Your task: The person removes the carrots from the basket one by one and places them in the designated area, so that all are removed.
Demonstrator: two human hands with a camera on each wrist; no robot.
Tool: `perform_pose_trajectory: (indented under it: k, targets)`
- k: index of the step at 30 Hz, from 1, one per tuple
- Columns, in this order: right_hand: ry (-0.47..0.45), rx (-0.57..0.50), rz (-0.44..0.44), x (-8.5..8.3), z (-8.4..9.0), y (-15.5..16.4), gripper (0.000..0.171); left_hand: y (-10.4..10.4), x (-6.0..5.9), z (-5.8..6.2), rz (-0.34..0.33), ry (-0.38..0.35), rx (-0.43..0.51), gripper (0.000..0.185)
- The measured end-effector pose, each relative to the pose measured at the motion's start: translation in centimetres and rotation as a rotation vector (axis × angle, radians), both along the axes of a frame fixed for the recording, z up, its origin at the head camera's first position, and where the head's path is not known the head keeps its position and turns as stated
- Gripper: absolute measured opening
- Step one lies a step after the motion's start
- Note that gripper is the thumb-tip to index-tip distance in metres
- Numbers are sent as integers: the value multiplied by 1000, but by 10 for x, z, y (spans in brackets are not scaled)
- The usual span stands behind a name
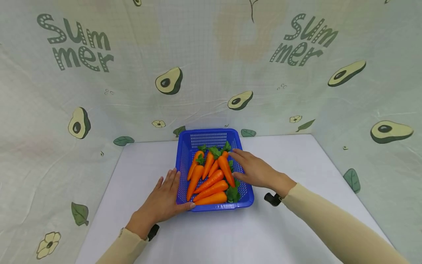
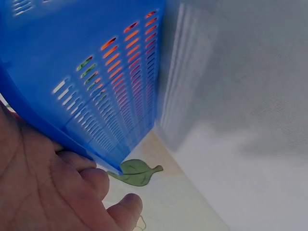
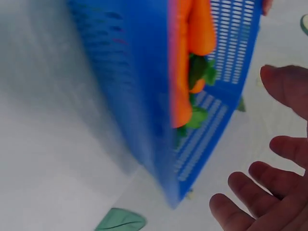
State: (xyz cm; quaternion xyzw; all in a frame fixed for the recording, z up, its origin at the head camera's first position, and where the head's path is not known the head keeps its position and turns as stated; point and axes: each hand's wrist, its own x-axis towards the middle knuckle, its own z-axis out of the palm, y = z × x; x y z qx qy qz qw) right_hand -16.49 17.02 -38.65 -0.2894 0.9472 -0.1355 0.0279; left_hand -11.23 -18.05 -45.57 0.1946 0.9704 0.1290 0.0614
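A blue plastic basket (image 1: 224,207) with slotted sides stands on the table in the head view. Several orange carrots (image 1: 214,189) with green leafy tops lie inside it. My left hand (image 1: 163,200) rests along the basket's left rim, fingers straight, its thumb over the front left corner. In the left wrist view, the palm and fingers of the left hand (image 2: 53,187) lie against the rim, outside the slotted wall (image 2: 43,57). Over the right rim hovers my right hand (image 1: 252,168), fingers spread. The right wrist view shows nothing between the fingers of the right hand (image 3: 274,178).
A white tabletop (image 1: 280,227) lies under the basket. Behind it hangs a cloth backdrop (image 1: 204,47) printed with avocados, leaves and lettering, which continues along both sides. A dark wrist device (image 1: 273,199) sits at the right cuff, another (image 1: 153,232) at the left.
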Motion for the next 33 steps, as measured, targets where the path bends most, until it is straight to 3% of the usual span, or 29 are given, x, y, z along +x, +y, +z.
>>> perform_pose_trajectory:
  k: [5,10,13,16,23,28,33]
  targets:
    - [-114,-133,50,-22,18,-40,68,-3,3,0,5,-7,10,130]
    - [-484,-509,17,-48,17,-87,65,-9,4,-2,29,-22,19,130]
    - [-716,-725,-76,-56,5,-102,65,-8,4,-2,31,-34,22,130]
    - [-852,-849,-170,-58,-12,-105,66,-6,2,0,21,-42,24,129]
    - [-971,-936,-323,-58,-47,-100,71,-1,-3,0,5,-43,4,127]
    - [-1011,-948,-416,-59,-56,-104,75,-1,-5,0,18,-46,-7,127]
    - [-1060,-965,-426,-62,-61,-115,80,-5,-4,0,28,-54,-26,129]
